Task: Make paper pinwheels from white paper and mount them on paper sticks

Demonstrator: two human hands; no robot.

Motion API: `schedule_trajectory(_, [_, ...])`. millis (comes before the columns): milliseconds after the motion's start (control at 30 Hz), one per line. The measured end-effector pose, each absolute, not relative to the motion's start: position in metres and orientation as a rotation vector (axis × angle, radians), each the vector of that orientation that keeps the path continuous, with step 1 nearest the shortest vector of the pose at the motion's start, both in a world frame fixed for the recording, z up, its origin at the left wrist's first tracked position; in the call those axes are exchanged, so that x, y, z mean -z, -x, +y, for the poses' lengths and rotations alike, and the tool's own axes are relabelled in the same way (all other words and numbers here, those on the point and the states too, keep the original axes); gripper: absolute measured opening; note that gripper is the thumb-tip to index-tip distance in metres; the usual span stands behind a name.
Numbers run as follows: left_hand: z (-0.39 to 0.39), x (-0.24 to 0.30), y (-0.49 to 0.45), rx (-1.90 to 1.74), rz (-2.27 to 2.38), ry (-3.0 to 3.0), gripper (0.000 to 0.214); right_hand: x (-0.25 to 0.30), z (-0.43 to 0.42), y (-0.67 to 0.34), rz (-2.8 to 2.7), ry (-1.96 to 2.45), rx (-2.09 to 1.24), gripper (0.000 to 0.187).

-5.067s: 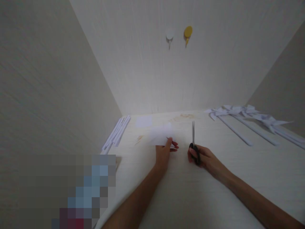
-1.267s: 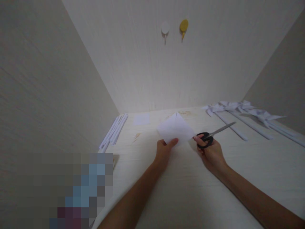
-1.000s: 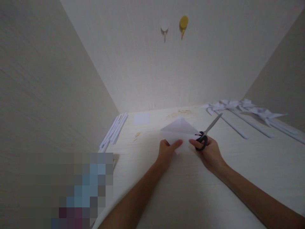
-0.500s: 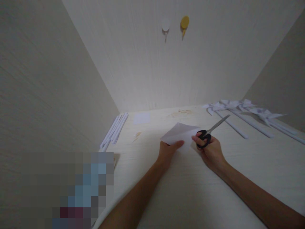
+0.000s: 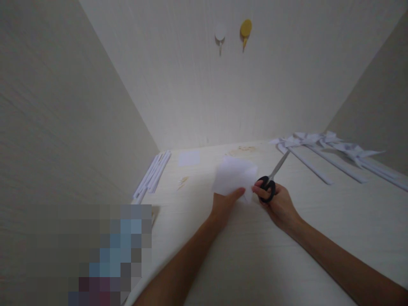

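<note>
White sheet (image 5: 234,175): in front of the person, near the middle of the view, between the two hands and over the pale tabletop (image 5: 287,267). It sits askew, one corner pointing toward the wearer; a faint crease or slit shows near that corner, too blurred to tell which.

Left hand (image 5: 225,205): closed on the sheet's near left part, thumb lying across the upper face, other fingers hidden beneath the paper.

Right hand (image 5: 276,199): curled about the black handles of the scissors (image 5: 271,178). Blades lie together, pointing away from the wearer and slanting rightward. Thumb and fingertips come to the sheet's right edge; cannot tell whether they pinch it.

Beyond the sheet, to the left: a small paper square (image 5: 189,158) lies flat near the back wall (image 5: 191,93). Further left, a bundle of white paper rolls (image 5: 153,175), side by side, along the left wall (image 5: 79,140).

Far right: folded white paper shapes (image 5: 318,139), clustered and overlapping, with long white sticks (image 5: 310,165) running from them toward the wearer.

Tabletop bears brownish marks (image 5: 242,150) at the back. Back wall, high up: white hook (image 5: 219,32) and, just right of it, yellow hook (image 5: 245,29).
</note>
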State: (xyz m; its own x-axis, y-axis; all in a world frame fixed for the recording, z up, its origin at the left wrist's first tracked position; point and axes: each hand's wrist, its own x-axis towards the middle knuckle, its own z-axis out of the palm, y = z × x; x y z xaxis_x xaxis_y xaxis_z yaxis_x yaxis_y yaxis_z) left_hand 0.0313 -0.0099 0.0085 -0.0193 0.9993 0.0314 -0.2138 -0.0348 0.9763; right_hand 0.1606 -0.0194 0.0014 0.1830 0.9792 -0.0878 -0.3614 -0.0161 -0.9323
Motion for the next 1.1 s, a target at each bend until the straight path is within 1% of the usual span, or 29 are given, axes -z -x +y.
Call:
schedule_trajectory(233, [-0.002,-0.004,-0.029,-1.455,1.061,-0.941,0.037,0.001,-0.020,-0.162,-1.048,1.084,-1.263,0.023])
schedule_trajectory(433, [-0.002,0.000,-0.030,-1.513,0.993,-0.972,0.037,-0.007,-0.024,-0.160,-1.264,1.166,-1.166,0.021])
schedule_trajectory(1100, [-0.007,-0.012,-0.032,-1.445,1.089,-1.011,0.035,-0.007,-0.024,-0.159,-1.244,1.229,-1.112,0.026])
